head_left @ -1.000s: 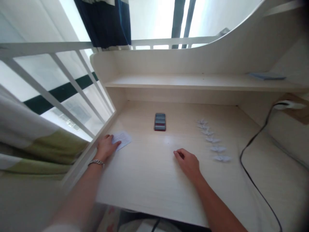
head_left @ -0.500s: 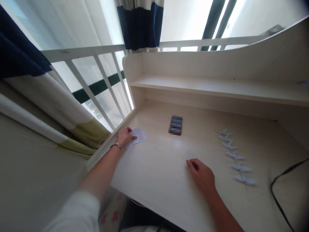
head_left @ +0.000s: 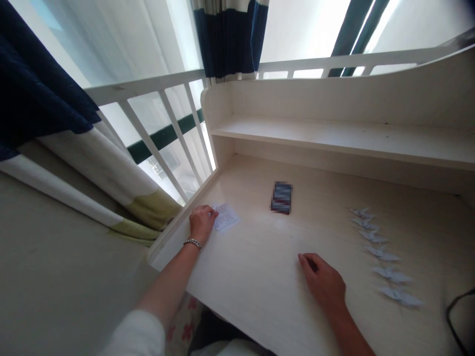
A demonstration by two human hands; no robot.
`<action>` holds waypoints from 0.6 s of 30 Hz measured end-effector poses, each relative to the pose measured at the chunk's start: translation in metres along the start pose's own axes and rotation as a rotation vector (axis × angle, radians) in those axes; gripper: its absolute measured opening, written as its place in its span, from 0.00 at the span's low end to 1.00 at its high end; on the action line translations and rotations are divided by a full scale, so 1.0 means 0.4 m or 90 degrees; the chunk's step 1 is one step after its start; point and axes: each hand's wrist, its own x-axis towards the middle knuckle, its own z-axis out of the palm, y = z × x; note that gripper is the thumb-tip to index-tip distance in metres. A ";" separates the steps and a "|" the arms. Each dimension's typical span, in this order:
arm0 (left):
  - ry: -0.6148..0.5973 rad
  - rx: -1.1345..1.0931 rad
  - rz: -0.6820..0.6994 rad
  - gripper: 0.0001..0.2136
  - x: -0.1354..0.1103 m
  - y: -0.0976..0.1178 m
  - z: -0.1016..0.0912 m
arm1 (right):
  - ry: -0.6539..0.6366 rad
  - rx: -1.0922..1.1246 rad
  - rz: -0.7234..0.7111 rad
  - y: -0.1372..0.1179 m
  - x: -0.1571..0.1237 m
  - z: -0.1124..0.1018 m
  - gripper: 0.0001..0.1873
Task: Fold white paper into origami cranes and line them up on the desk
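Note:
At the left side of the desk, my left hand (head_left: 202,221) pinches the left edge of a small paper sheet (head_left: 227,218) covered in print. The paper lies on the desk top, and there may be more than one sheet under my fingers. A silver chain bracelet (head_left: 193,243) circles that wrist. My right hand (head_left: 323,283) rests on the desk with curled fingers, thumb against forefinger, and nothing shows in it. Several folded paper cranes (head_left: 382,253) stand in a row to its right.
A dark pixelated rectangular object (head_left: 281,198) lies near the middle of the white desk (head_left: 252,267). Behind it runs a raised shelf (head_left: 308,129). White railing (head_left: 143,131) and curtains (head_left: 148,193) border the left side. A black cable (head_left: 451,316) curves at the right edge.
The camera view has shifted, so the desk and its things sit further right and slightly lower. My left thumb and fingers have drawn back to the paper's edge, uncovering more print. My right hand stays curled.

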 end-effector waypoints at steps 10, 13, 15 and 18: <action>0.060 -0.047 0.051 0.13 -0.035 -0.017 0.039 | 0.055 -0.004 0.048 -0.019 0.016 0.003 0.19; 0.074 -0.094 0.043 0.13 -0.035 -0.012 0.048 | 0.071 -0.002 0.065 -0.026 0.020 0.006 0.17; 0.092 -0.129 0.028 0.14 -0.032 -0.006 0.041 | 0.087 0.002 0.066 -0.028 0.023 0.009 0.17; 0.118 -0.216 -0.037 0.15 -0.030 0.001 0.009 | 0.099 0.010 0.053 -0.026 0.027 0.012 0.18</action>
